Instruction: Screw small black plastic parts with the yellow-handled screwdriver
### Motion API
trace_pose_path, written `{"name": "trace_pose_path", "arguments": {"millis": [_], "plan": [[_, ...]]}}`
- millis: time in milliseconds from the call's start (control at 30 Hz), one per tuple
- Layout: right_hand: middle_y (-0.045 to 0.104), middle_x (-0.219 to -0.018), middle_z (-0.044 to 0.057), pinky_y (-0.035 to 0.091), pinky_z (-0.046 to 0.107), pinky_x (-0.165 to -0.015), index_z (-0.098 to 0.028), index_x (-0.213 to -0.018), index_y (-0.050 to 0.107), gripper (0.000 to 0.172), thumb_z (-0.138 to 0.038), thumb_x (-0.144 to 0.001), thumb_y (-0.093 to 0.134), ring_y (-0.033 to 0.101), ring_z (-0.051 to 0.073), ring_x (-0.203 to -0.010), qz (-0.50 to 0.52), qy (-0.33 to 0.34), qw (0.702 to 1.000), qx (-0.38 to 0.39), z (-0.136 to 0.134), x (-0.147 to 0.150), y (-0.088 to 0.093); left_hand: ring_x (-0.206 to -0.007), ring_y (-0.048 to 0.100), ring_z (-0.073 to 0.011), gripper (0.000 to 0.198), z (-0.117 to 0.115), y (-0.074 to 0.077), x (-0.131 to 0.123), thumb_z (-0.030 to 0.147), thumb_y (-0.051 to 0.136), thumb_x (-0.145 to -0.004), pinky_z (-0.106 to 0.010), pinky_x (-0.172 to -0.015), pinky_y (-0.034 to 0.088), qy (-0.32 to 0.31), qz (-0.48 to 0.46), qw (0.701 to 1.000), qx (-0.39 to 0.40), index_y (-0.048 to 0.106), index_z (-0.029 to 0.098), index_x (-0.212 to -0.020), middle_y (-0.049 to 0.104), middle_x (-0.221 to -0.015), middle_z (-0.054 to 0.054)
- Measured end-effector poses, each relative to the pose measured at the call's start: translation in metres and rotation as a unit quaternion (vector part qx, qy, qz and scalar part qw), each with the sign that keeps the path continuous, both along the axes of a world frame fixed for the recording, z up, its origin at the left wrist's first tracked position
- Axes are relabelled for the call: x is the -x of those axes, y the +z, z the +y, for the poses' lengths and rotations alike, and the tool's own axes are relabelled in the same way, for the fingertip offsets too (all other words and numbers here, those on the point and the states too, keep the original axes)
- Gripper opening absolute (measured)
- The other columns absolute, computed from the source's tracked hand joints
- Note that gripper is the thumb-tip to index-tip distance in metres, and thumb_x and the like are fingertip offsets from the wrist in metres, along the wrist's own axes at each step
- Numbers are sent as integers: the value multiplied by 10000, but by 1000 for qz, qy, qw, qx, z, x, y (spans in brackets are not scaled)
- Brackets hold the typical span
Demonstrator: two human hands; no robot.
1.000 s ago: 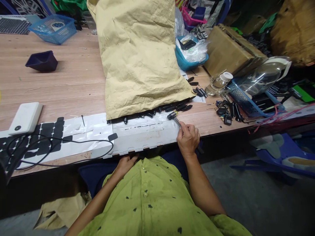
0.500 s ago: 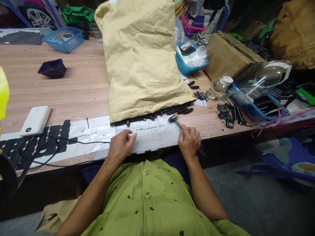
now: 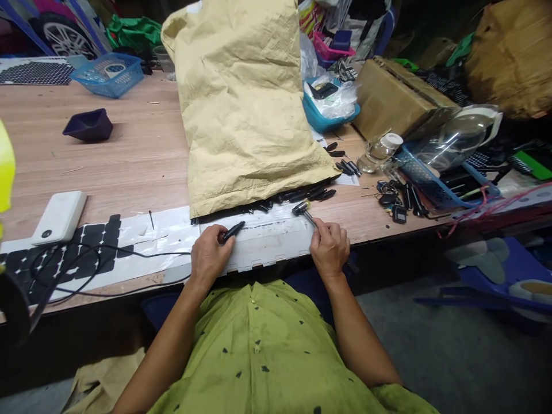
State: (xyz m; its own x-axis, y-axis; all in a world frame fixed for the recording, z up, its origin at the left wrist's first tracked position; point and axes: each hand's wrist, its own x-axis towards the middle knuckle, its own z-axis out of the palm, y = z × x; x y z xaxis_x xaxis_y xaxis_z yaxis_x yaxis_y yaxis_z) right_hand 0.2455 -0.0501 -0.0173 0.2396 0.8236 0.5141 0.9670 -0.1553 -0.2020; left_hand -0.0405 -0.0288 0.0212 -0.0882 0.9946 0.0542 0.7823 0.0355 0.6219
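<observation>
My left hand (image 3: 210,253) pinches a slim black pen-shaped piece (image 3: 233,230), its tapered end pointing up and to the right over a white board (image 3: 263,246). A small hammer (image 3: 307,215) is in the closed fingers of my right hand (image 3: 330,247), with its head over the right part of the board. Along the lower edge of a large tan sack (image 3: 245,115) lie several similar black pieces (image 3: 317,192), partly covered by it. More black pieces (image 3: 348,167) lie loose to the right of the sack.
To the left are a white power bank (image 3: 59,217), a looped black cable (image 3: 99,253) and a dark purple tray (image 3: 88,125). Keys (image 3: 390,200), a clear jar (image 3: 380,152), a blue basket (image 3: 444,184) and a cardboard box (image 3: 397,103) stand to the right.
The black piece now shows between my left fingertips, where none was visible before. My right hand keeps the hammer in nearly the same place. The view has shifted slightly.
</observation>
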Motion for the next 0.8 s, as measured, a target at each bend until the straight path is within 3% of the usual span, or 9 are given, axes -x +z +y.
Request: {"name": "trace_pose_path", "arguments": {"millis": [167, 433, 600, 800], "plan": [[621, -932, 77, 309, 328, -707, -247, -1146, 756, 310, -161, -929, 551, 485, 224, -858, -4, -3, 1000, 12, 0, 0, 1, -850, 636, -201, 119, 1, -7, -16, 225, 671, -821, -316, -781, 503, -77, -21, 997, -11, 672, 239, -939, 676, -928, -13], [650, -888, 73, 428, 325, -734, -232, -1169, 752, 324, -182, -940, 528, 567, 224, -845, 66, 40, 997, 4, -1, -10, 6, -864, 631, -215, 146, 11, -14, -20, 246, 718, -817, -337, -806, 489, -118, -16, 992, -30, 720, 239, -963, 680, -902, -16], [707, -1008, 78, 535, 318, -841, -232, -1234, 718, 334, -223, -1004, 475, 662, 203, -946, 192, 170, 966, -34, -18, 9, 24, -883, 626, -218, 144, 13, -10, -24, 218, 735, -792, -344, -833, 478, -103, -12, 995, 12, 743, 247, -933, 690, -893, -11], [725, -1004, 55, 566, 263, -819, -251, -1268, 705, 333, -204, -1019, 489, 699, 158, -934, 261, 312, 914, 13, -33, 47, 37, -883, 639, -214, 148, 18, -1, -27, 231, 753, -754, -340, -814, 477, -88, -38, 993, 70, 761, 253, -901, 710, -905, -4]]}}
